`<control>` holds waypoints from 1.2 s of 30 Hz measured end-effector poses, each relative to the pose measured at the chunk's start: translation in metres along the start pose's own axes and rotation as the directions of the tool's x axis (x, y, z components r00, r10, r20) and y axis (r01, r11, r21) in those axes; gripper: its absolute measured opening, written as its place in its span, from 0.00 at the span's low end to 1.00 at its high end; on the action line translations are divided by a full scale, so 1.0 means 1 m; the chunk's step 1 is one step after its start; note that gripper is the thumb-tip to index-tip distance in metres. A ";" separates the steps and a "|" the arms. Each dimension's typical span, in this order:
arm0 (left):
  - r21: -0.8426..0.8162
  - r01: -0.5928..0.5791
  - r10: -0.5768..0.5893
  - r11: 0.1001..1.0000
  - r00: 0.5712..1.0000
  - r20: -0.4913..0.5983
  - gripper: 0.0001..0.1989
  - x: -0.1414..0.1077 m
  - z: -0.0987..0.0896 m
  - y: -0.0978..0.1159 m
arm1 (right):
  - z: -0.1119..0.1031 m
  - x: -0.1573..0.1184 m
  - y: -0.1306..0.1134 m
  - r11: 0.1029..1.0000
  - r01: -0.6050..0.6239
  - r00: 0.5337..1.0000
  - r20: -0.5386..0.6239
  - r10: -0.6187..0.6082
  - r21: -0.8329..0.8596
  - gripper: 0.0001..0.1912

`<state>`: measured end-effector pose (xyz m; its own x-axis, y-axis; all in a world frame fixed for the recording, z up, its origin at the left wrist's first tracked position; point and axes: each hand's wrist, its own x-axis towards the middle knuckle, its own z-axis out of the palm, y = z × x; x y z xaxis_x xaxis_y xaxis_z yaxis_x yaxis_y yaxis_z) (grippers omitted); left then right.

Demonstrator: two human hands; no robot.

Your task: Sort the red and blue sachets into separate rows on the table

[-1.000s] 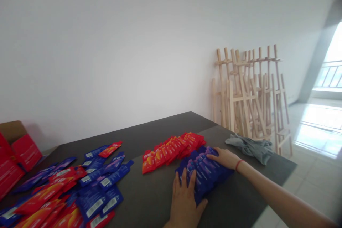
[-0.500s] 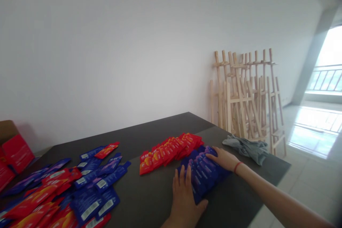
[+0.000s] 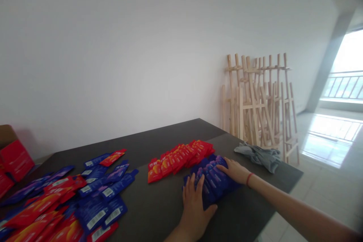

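White wall (image 3: 127, 53) behind, dark table (image 3: 147, 206) in front, one corner pointing away from the wearer. Wooden easels (image 3: 241, 121) stand against the wall past the table's right side. Pale tiled floor (image 3: 320, 183) beyond, bright window (image 3: 348, 53) with a railing (image 3: 343, 85) far right.

Blue sachet row (image 3: 214, 179): on the table right of centre, between the hands, just on the near side of the red sachet row (image 3: 181, 157). Sachets lie flat and overlap like shingles. Row's long axis runs diagonally, near-left to far-right, roughly parallel to the red row. Each blue sachet has its own long axis across the row, narrow end away from the wearer and a bit left. Lower ends face the wearer, angled right. Print on them too blurred to read.

Left hand (image 3: 195, 204): at the row's left end, palm down, fingers spread and pointing away, thumb out to the right along the near side. Fingertips at the edge sachets; can't tell how firm the contact is. Right hand (image 3: 236, 171): over the far-right end, palm down, fingers laid on the sachets, thumb angled left across them. No pinch visible on either. Red cord (image 3: 248, 179) on the right wrist.

Grey cloth (image 3: 259, 155) crumpled near the right table edge. Mixed heap (image 3: 56, 196) of red and blue sachets at left, axes every which way; one blue pouch (image 3: 120, 187) has its neck pointing far-right. Red box (image 3: 17, 159) at the left edge, partly cut off.
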<state>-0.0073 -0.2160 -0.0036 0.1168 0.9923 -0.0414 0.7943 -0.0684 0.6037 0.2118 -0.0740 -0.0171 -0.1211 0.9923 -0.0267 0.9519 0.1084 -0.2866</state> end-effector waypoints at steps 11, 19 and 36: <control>0.006 -0.018 0.018 1.000 1.000 0.002 0.45 0.001 0.005 -0.005 | -0.007 -0.012 -0.020 0.999 -0.015 1.000 -0.013 0.015 -0.031 0.41; -0.002 -0.029 0.029 1.000 0.999 -0.038 0.45 0.001 0.006 -0.004 | -0.008 -0.017 -0.024 0.996 -0.022 0.999 -0.026 0.019 -0.085 0.40; -0.141 -0.152 0.132 0.978 0.981 -0.143 0.19 -0.040 -0.095 -0.079 | 0.004 -0.129 -0.151 0.569 0.812 0.583 -0.111 -0.805 0.134 0.32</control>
<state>-0.1313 -0.2409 0.0256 0.1342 0.9791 0.1528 0.6751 -0.2032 0.7091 0.0822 -0.2191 0.0255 -0.8056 0.4974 0.3218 0.4054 0.8590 -0.3127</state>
